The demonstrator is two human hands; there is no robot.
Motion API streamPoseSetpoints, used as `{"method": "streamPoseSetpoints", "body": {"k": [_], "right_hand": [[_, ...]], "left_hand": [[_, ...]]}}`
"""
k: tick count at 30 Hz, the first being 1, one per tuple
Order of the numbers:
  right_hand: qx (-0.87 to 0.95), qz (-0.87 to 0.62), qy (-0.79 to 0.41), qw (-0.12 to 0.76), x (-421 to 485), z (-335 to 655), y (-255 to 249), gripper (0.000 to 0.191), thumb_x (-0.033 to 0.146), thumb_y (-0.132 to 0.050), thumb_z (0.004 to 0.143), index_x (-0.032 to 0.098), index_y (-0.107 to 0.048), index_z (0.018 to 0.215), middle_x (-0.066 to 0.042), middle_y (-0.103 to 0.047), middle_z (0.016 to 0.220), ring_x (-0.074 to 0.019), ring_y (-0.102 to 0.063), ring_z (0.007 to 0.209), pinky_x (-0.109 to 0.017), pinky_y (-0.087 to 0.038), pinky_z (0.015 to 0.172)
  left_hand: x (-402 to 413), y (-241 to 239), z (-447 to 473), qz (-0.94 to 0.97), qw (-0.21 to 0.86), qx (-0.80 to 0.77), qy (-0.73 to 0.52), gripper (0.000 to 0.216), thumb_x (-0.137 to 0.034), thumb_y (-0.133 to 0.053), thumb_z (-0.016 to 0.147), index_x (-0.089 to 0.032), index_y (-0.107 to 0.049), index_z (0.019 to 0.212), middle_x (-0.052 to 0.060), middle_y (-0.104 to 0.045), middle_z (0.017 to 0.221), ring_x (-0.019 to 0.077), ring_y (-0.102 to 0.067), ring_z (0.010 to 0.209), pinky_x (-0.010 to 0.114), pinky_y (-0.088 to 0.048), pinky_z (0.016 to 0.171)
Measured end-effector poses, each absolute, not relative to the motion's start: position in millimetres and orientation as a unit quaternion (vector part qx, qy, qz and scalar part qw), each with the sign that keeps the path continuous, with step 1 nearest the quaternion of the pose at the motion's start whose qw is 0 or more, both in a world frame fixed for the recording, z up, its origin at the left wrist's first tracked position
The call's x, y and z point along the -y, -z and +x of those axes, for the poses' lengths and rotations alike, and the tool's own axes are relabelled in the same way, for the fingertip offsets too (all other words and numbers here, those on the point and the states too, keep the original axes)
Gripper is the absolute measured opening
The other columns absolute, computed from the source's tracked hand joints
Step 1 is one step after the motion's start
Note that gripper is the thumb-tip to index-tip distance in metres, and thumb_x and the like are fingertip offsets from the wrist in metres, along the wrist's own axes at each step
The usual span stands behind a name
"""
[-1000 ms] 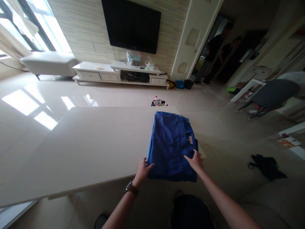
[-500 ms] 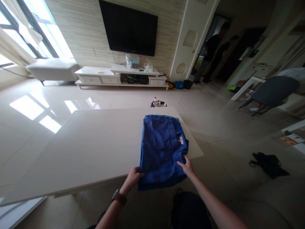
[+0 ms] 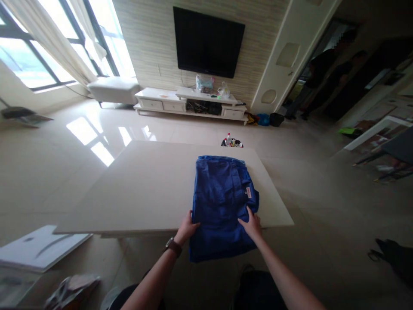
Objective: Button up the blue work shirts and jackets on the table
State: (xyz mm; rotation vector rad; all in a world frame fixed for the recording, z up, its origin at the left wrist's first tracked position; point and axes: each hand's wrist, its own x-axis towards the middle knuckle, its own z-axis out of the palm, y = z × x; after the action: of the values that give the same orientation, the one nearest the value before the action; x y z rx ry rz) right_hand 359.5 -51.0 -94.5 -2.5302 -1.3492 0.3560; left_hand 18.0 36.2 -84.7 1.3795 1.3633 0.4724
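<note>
A folded blue garment (image 3: 222,202) with a small red label lies on the right part of a pale table (image 3: 151,189), its near end hanging over the front edge. My left hand (image 3: 187,226), a watch on its wrist, grips the garment's left near edge with curled fingers. On the right near side, my right hand (image 3: 251,223) is closed on the cloth just below the label.
A dark stool (image 3: 258,288) stands below me. Beyond the table stands a small bin (image 3: 232,142), then a white TV cabinet (image 3: 190,103) under a wall TV. Two people stand in the doorway (image 3: 325,77) at the back right. Dark cloth (image 3: 395,256) lies on the floor at right; papers (image 3: 41,249) at left.
The garment has slid toward me, so its near end now hangs off the table's front edge. Both hands stayed on its near corners. My view has swung to the left.
</note>
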Motion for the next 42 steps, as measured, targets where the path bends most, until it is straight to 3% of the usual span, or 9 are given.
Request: {"method": "streamPoseSetpoints", "body": {"k": [7, 14, 18, 21, 24, 29, 33, 38, 42], "right_hand": [[0.52, -0.842, -0.114, 0.094, -11, 290, 91, 0.073, 0.049, -0.06, 0.093, 0.024, -0.042, 0.159, -0.017, -0.055, 0.122, -0.0352, -0.055, 0.124, -0.041, -0.046, 0.099], [0.563, -0.803, -0.173, 0.092, -98, 131, 71, 0.078, 0.043, -0.06, 0.093, 0.021, -0.033, 0.163, -0.023, -0.05, 0.139, -0.0368, -0.051, 0.132, -0.044, -0.043, 0.104], [0.612, -0.739, -0.266, 0.092, -132, 49, 51, 0.084, 0.051, -0.057, 0.094, 0.025, -0.021, 0.166, -0.021, -0.044, 0.152, -0.0369, -0.043, 0.142, -0.051, -0.039, 0.109], [0.645, -0.701, -0.272, 0.135, -126, 27, 45, 0.073, 0.049, -0.049, 0.098, 0.028, -0.026, 0.163, -0.016, -0.041, 0.158, -0.0353, -0.041, 0.143, -0.054, -0.036, 0.112], [0.678, -0.664, -0.25, 0.192, -91, 45, 54, 0.06, 0.04, -0.05, 0.095, 0.027, -0.042, 0.153, -0.012, -0.051, 0.151, -0.0315, -0.047, 0.136, -0.05, -0.039, 0.111], [0.682, -0.656, -0.24, 0.216, 9, 134, 105, 0.051, 0.034, -0.051, 0.088, 0.027, -0.056, 0.138, -0.01, -0.063, 0.136, -0.0307, -0.055, 0.128, -0.051, -0.044, 0.109], [0.656, -0.674, -0.244, 0.239, 83, 221, 151, 0.045, 0.039, -0.055, 0.084, 0.024, -0.064, 0.126, -0.012, -0.071, 0.125, -0.0331, -0.064, 0.12, -0.051, -0.049, 0.105], [0.635, -0.688, -0.266, 0.23, 119, 273, 169, 0.041, 0.04, -0.067, 0.073, 0.028, -0.072, 0.112, -0.012, -0.076, 0.114, -0.0373, -0.07, 0.108, -0.051, -0.056, 0.095], [0.623, -0.692, -0.287, 0.227, 121, 262, 162, 0.038, 0.039, -0.068, 0.069, 0.029, -0.074, 0.105, -0.011, -0.077, 0.11, -0.0379, -0.072, 0.104, -0.051, -0.057, 0.093]], "left_hand": [[-67, 80, -35, 0.64, 0.376, -0.651, -0.159, 0.06, -0.021, -0.063, 0.086, -0.02, -0.045, 0.143, 0.016, -0.064, 0.138, 0.026, -0.063, 0.125, 0.035, -0.048, 0.103], [-113, 62, -159, 0.59, 0.22, -0.768, -0.117, 0.066, -0.024, -0.047, 0.097, -0.009, -0.029, 0.158, 0.026, -0.059, 0.133, 0.0352, -0.065, 0.117, 0.047, -0.051, 0.098], [-120, 46, -206, 0.584, 0.087, -0.801, -0.097, 0.061, -0.037, -0.044, 0.1, -0.027, -0.038, 0.16, 0.021, -0.041, 0.159, 0.0432, -0.042, 0.144, 0.063, -0.039, 0.112], [-123, 53, -218, 0.624, 0.127, -0.769, -0.068, 0.061, -0.057, -0.045, 0.099, -0.043, -0.041, 0.158, 0.005, -0.022, 0.173, 0.0476, -0.012, 0.157, 0.076, -0.018, 0.118], [-135, 74, -226, 0.606, 0.159, -0.777, -0.059, 0.066, -0.067, -0.039, 0.097, -0.047, -0.035, 0.159, 0.0, -0.012, 0.176, 0.0512, 0.003, 0.157, 0.083, -0.007, 0.114], [-179, 93, -265, 0.601, 0.148, -0.782, -0.075, 0.069, -0.07, -0.032, 0.097, -0.047, -0.029, 0.162, -0.002, -0.004, 0.177, 0.0503, 0.009, 0.157, 0.082, -0.003, 0.115], [-224, 81, -304, 0.61, 0.156, -0.776, -0.045, 0.067, -0.066, -0.038, 0.097, -0.045, -0.034, 0.16, 0.0, -0.011, 0.176, 0.0506, 0.005, 0.157, 0.08, -0.004, 0.116], [-247, 63, -283, 0.608, 0.109, -0.78, -0.098, 0.06, -0.045, -0.035, 0.102, -0.03, -0.042, 0.16, 0.009, -0.023, 0.173, 0.0426, -0.01, 0.159, 0.074, -0.01, 0.121], [-231, 72, -243, 0.627, 0.174, -0.75, -0.117, 0.069, -0.064, -0.039, 0.097, -0.038, -0.037, 0.161, 0.004, -0.02, 0.174, 0.0468, -0.009, 0.158, 0.079, -0.01, 0.118]]}}
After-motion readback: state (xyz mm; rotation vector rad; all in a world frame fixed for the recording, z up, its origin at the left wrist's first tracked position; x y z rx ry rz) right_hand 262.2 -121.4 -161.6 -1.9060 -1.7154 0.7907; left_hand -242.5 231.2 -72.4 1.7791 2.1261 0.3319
